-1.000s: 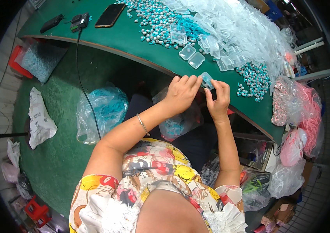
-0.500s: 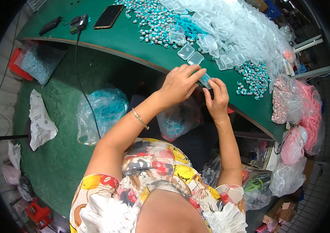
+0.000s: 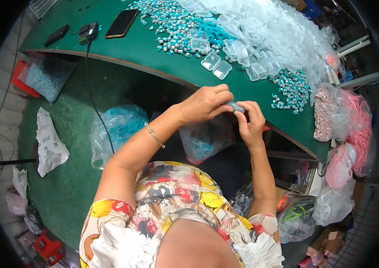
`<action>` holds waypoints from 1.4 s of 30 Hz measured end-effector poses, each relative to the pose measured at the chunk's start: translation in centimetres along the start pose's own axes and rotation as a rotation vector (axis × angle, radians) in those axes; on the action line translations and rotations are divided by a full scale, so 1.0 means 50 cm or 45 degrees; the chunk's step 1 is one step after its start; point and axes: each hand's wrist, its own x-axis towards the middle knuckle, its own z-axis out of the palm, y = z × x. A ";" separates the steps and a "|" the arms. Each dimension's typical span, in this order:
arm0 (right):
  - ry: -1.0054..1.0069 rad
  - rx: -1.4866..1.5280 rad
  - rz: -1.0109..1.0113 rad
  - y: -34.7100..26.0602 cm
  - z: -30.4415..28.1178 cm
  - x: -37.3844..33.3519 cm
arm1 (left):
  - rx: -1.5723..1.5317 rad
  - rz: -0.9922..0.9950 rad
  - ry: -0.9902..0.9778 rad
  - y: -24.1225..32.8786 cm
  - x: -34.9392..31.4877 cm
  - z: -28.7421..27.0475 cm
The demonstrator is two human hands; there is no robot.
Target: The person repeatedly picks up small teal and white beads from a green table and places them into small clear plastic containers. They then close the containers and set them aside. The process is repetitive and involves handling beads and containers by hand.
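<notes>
Just off the table's near edge, a small clear plastic case (image 3: pixel 235 106) with a bluish tint is pinched between my two hands. My left hand (image 3: pixel 208 103), a bangle on its wrist, grips one end between thumb and curled fingers. The thumb and fingertips of my right hand (image 3: pixel 251 119) close on the other end. Fingers cover much of the case, so its contents cannot be made out. Beyond my hands, an open clear case (image 3: pixel 221 70) lies on the green table (image 3: pixel 154 56).
Small grey-and-teal pieces (image 3: pixel 178 38) and a heap of clear cases (image 3: pixel 279 35) cover the far table. Another pile of pieces (image 3: pixel 291 89) sits right. A phone (image 3: pixel 121 23) and corded black device (image 3: pixel 88 33) lie left. Bags (image 3: pixel 203 138) hang below the edge.
Both hands have drawn the case slightly toward my body. My left fingers have curled in around its end, and the case now lies flatter and shows less.
</notes>
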 end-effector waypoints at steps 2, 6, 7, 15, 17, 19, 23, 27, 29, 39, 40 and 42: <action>-0.009 0.059 0.056 -0.020 -0.008 0.008 | -0.052 -0.002 -0.007 0.008 0.002 -0.007; -0.029 0.150 0.058 -0.009 -0.008 0.031 | -0.138 -0.107 0.127 0.009 0.001 -0.004; -0.010 0.192 0.051 0.002 0.000 0.037 | -0.161 -0.170 0.146 0.009 0.002 -0.004; -0.303 0.424 0.275 -0.011 0.027 0.078 | -0.107 -0.282 0.246 -0.003 -0.037 -0.026; -0.477 0.463 0.316 0.005 0.026 0.101 | -0.156 -0.398 0.296 -0.007 -0.056 -0.021; -0.394 0.493 0.182 0.049 0.039 0.123 | -0.167 -0.500 0.331 -0.005 -0.076 0.003; -0.256 -0.567 -0.193 0.097 0.063 0.143 | 0.048 -0.578 0.033 -0.006 -0.132 0.075; -0.184 -0.618 -0.274 0.100 0.056 0.119 | 0.281 -0.752 -0.472 -0.066 -0.216 0.176; -0.146 -0.538 -0.249 0.099 0.046 0.101 | 0.306 -0.794 -0.619 -0.100 -0.255 0.228; -0.011 -0.373 -0.189 0.118 0.054 0.081 | 0.281 -0.852 -0.672 -0.160 -0.266 0.262; -0.023 -0.378 -0.186 0.113 0.048 0.085 | 0.235 -0.810 -0.649 -0.161 -0.256 0.239; -0.026 -0.352 -0.187 0.110 0.052 0.081 | 0.184 -0.728 -0.537 -0.149 -0.242 0.191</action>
